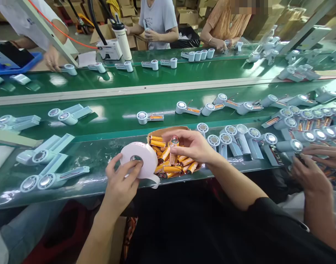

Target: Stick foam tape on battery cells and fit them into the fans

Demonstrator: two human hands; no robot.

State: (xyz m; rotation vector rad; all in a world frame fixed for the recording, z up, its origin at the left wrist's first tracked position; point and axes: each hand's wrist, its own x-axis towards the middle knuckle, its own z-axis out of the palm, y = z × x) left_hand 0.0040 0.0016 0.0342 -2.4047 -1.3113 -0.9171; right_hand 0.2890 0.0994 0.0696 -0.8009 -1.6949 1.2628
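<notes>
My left hand (125, 176) grips a white roll of tape (148, 159), fingers at its core and rim, with a loose tape end hanging at the lower right. Between the thumb and fingers of my right hand (194, 146) is a battery cell (173, 152), held upright; its side looks paler than the others. Below and around it, a cardboard box (168, 131) holds many orange batteries (172, 169). Just right of the box stand pale blue fan housings (213, 140) with round heads and open handles.
A green conveyor belt (110, 121) carries spaced fan housings, some with orange batteries inside. More housings (47, 157) lie at left. A co-worker's hands (311, 168) work at the right edge. Across the line, other people handle parts beside a white device (110, 50).
</notes>
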